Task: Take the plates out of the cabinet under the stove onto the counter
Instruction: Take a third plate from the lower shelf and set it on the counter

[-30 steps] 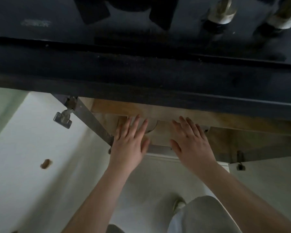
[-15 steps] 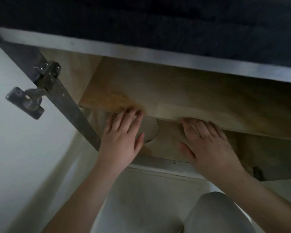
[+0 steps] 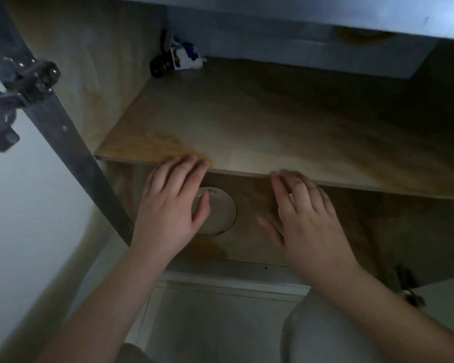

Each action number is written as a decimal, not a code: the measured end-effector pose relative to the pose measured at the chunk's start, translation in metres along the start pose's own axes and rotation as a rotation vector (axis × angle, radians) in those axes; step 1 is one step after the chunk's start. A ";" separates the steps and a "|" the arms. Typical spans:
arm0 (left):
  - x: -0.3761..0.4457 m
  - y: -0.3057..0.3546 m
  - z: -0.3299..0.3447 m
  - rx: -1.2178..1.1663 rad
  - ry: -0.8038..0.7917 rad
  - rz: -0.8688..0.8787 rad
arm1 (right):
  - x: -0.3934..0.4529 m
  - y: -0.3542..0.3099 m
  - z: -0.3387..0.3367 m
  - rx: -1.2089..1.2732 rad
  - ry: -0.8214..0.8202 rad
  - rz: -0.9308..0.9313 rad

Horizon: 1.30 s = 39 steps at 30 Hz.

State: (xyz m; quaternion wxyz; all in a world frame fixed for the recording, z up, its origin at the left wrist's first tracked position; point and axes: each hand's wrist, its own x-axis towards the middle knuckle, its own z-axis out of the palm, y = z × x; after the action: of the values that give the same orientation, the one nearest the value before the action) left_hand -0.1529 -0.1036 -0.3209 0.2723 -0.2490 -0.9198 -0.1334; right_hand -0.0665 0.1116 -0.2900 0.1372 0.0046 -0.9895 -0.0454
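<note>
A white plate point(image 3: 222, 214) lies on the bottom floor of the open wooden cabinet point(image 3: 247, 247), below a wooden shelf point(image 3: 247, 132). My left hand point(image 3: 169, 213) hovers over the plate's left half, fingers spread, fingertips at the shelf's front edge. My right hand point(image 3: 304, 218) is spread to the right of that plate. A sliver of something white point(image 3: 290, 199) shows under its fingers; I cannot tell what it is. Neither hand holds anything.
The open cabinet door point(image 3: 24, 205) stands at the left with its metal hinge point(image 3: 24, 85). A small dark knob and a white-blue label point(image 3: 178, 57) sit at the shelf's back left corner. A second hinge point(image 3: 406, 286) shows at lower right. My knee point(image 3: 325, 331) is below.
The view has dropped from the dark stove front into the cabinet, and the shelf's top has come into sight. Both hands stay spread over the cabinet floor by the plate.
</note>
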 end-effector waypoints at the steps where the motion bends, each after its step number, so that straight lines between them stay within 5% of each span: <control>1: 0.001 0.000 -0.001 -0.020 -0.008 -0.004 | -0.001 0.000 0.002 -0.005 0.000 -0.001; 14: -0.003 -0.008 -0.005 -0.044 -0.051 0.011 | -0.012 0.003 0.025 0.066 0.115 -0.182; 20: -0.018 -0.008 0.013 0.036 -0.044 0.011 | -0.015 0.007 0.060 0.236 -0.296 -0.300; 24: -0.048 -0.001 0.039 -0.014 0.020 0.176 | 0.009 0.020 0.105 0.285 -0.381 -0.365; 26: -0.059 -0.004 0.061 -0.019 -0.064 0.265 | 0.030 0.021 0.136 0.242 -0.399 -0.379; 32: -0.070 -0.042 0.144 0.141 -0.674 0.086 | 0.062 -0.009 0.231 0.184 -0.689 -0.294; 39: -0.092 -0.063 0.208 0.162 -0.892 -0.113 | 0.077 -0.032 0.271 0.163 -0.687 -0.182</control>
State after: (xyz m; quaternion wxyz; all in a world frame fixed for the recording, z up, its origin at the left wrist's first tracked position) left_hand -0.2101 -0.1127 -0.5500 -0.1396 -0.2097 -0.9667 0.0445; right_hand -0.2143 0.1017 -0.5323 -0.2087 0.0883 -0.9737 0.0229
